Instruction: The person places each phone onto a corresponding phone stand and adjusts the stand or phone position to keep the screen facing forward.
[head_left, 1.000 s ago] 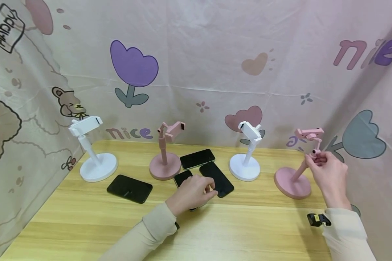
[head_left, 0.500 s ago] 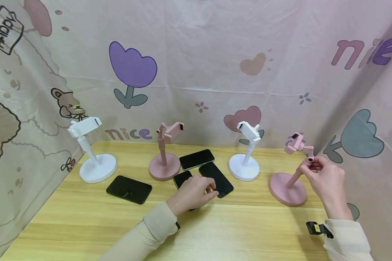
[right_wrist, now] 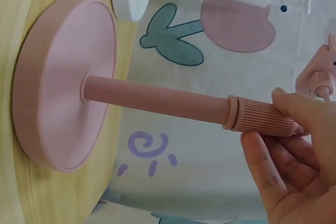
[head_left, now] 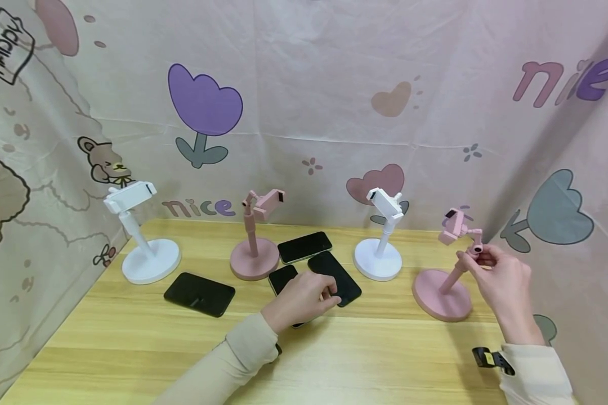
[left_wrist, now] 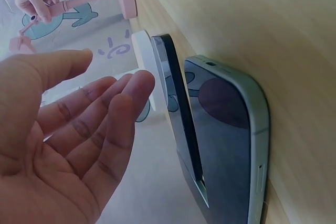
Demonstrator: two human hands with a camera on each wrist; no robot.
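Note:
My right hand grips the ribbed top of the pole of a pink phone stand at the table's right; the stand leans and its clamp head tilts left. The right wrist view shows fingers curled round the ribbed collar, with the round base on the wood. My left hand hovers open over two black phones, a small phone and a larger phone. In the left wrist view its palm faces the stacked phones and holds nothing.
A white stand, a pink stand and another white stand line the back of the wooden table. Two more black phones lie flat. Printed fabric walls close in on three sides.
The right pink stand has slid a little left and its clamp head has swung down and leftward in my right hand. My left hand has barely moved.

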